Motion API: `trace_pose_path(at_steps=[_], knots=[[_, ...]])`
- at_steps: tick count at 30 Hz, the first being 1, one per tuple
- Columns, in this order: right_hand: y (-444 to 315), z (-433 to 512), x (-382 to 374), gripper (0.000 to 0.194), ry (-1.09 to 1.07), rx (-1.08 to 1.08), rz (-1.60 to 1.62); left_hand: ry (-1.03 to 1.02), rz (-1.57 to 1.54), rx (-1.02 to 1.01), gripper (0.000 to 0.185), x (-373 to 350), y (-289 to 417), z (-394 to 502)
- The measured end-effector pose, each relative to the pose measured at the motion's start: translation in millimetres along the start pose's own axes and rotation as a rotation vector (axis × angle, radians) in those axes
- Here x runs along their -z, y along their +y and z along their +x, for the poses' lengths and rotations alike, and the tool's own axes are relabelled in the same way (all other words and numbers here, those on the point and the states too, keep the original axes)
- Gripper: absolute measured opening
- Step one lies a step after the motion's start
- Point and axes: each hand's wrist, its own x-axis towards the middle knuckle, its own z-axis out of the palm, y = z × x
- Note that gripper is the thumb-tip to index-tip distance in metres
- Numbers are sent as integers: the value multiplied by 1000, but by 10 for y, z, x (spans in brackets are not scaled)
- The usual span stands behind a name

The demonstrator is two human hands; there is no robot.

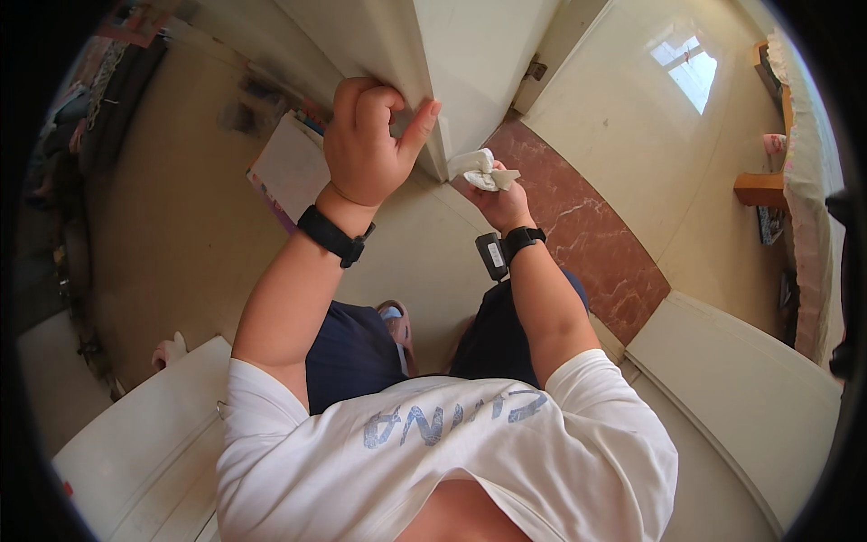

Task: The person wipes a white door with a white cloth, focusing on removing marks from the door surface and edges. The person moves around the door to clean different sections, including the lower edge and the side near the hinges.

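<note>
My left hand (pixel 369 146) is up against a white door (pixel 484 64), its fingers curled at the near face and its thumb on the upright edge. Whether a handle sits under those fingers is hidden. Lower down, beside the same edge, my right hand (pixel 504 203) grips a crumpled white cloth (pixel 482 169). The cloth is bunched between thumb and fingers and touches or nearly touches the door. Black straps circle both wrists, and a small black device (pixel 492 257) hangs at the right one.
A reddish marble threshold (pixel 576 217) crosses the doorway. Behind my left hand, a box or book with a pale cover (pixel 291 169) stands on the tiled floor. White panels (pixel 738 379) flank me. A cloth-draped wooden piece of furniture (pixel 762 190) is at the far right.
</note>
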Motion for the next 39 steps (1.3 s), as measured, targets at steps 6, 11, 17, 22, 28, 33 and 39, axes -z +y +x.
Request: trace_pose_path(at_steps=[6, 11, 17, 22, 28, 33, 39], knots=[[-91, 78, -45, 14, -119, 40, 65, -8, -78, -13, 31, 178, 129, 56], [-30, 342, -18, 8, 3, -24, -236, 25, -179, -13, 34, 150, 171, 144], [376, 753, 174, 10, 426, 194, -543, 66, -313, 74, 41, 14, 65, 107], [521, 765, 236, 20, 404, 198, -516, 29, -156, -39, 40, -34, -23, 68], [665, 655, 207, 30, 282, 320, -463, 253, 5, -325, 61, 6, -40, 378], [801, 836, 265, 12, 408, 410, -452, 159, 300, -433, 83, -69, 36, 646], [971, 1158, 572, 5, 547, 352, -687, 71, 228, -486, 87, -21, 44, 642]])
